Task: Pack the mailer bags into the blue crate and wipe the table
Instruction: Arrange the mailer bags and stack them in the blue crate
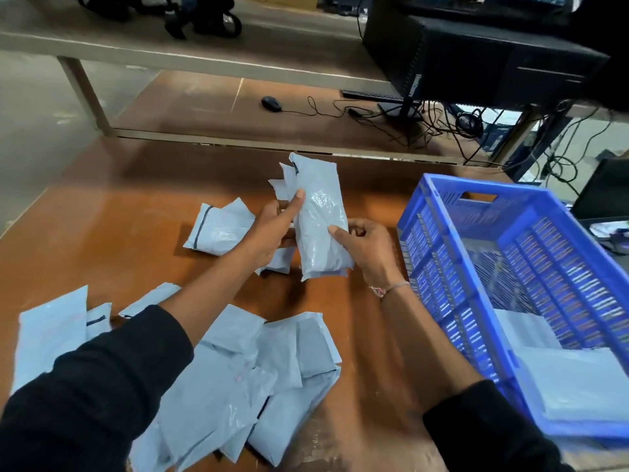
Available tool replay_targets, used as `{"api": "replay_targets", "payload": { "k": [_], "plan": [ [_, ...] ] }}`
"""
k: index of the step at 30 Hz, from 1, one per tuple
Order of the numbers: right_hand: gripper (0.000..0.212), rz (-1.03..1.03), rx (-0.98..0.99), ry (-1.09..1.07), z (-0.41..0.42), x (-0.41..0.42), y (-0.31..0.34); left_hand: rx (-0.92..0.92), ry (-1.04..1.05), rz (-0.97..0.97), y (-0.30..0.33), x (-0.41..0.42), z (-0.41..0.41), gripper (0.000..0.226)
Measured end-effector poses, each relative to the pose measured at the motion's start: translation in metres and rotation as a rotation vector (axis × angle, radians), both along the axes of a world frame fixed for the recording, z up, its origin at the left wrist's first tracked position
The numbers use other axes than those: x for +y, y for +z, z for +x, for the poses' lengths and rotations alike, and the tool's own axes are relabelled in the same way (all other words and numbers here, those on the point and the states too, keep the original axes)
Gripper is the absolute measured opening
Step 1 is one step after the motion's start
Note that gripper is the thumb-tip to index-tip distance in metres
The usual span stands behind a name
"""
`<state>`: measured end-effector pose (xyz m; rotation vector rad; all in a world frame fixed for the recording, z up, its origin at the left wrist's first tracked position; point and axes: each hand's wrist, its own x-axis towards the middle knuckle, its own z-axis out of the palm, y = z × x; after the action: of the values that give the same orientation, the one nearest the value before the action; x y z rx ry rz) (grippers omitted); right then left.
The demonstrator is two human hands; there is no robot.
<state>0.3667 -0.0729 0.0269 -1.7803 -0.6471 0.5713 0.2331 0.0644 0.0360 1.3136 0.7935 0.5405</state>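
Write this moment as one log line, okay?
left hand + right hand: holding mailer bags | blue crate: some bags inside | table: bags remain

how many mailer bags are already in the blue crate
2 that I can tell: a larger mailer bag at the near end of the blue crate, and a smaller bag just beyond it. More may lie hidden beneath them.
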Motion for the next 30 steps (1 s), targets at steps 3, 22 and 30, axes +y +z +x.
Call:
{"api": "replay_targets", "payload": {
  "k": [3, 22, 30],
  "plan": [
    [0.033, -0.010, -0.015, -0.010, 0.004, -0.010, 0.010, 0.016, -0.010, 0.022, 0.004, -0.004, 0.005, 0.065],
    [0.041, -0.207, -0.107, 0.318, 0.090, -0.115, 0.135, -0.430, -0.111, -0.115, 0.074, -0.070, 0.059, 0.041],
    [0.050, -0.239, -0.170, 0.383, 0.166, -0.187, 0.168, -0.339, -0.276, 0.149, 0.120, -0.080, 0.104, 0.092]
  ]
}}
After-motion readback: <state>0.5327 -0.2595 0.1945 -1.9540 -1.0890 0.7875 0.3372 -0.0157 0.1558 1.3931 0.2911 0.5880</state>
